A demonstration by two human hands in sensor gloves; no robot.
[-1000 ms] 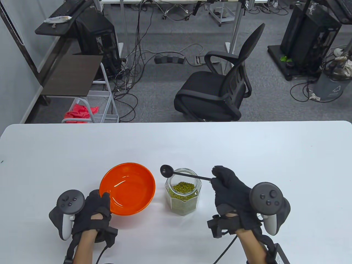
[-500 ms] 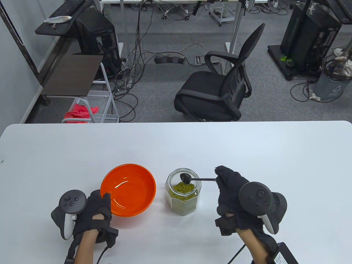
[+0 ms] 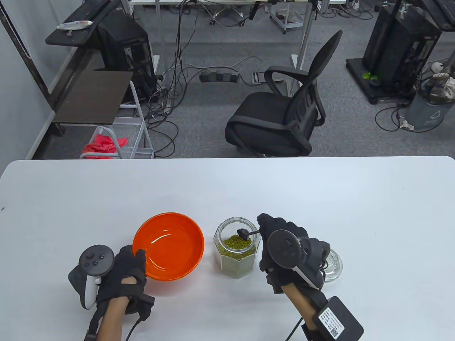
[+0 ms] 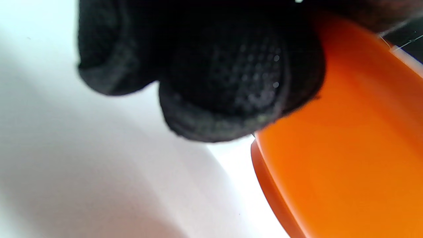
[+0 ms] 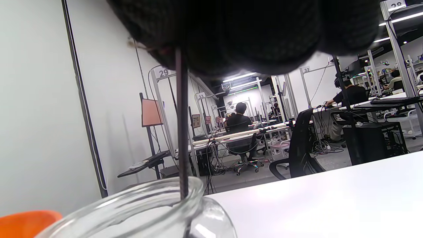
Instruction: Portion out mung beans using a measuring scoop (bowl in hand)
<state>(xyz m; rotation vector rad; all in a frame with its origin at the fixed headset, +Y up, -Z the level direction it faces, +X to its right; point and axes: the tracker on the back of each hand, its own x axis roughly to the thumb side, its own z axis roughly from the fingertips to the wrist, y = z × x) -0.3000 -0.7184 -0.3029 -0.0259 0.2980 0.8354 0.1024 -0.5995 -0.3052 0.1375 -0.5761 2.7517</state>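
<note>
An empty orange bowl sits on the white table. My left hand grips its near-left rim; the left wrist view shows my fingers on the bowl's outer wall. A clear hexagonal glass jar holds mung beans. My right hand holds a black measuring scoop by its handle, with the scoop head down inside the jar mouth, just above the beans. In the right wrist view the handle runs down into the jar rim.
A glass lid lies on the table just right of my right hand. A black office chair stands beyond the table's far edge. The white table stretches wide behind the jar and bowl.
My right hand moved left and tilted over the jar, bringing the scoop from above the jar's left rim down into its mouth. The glass lid came into view. The left hand stayed on the bowl.
</note>
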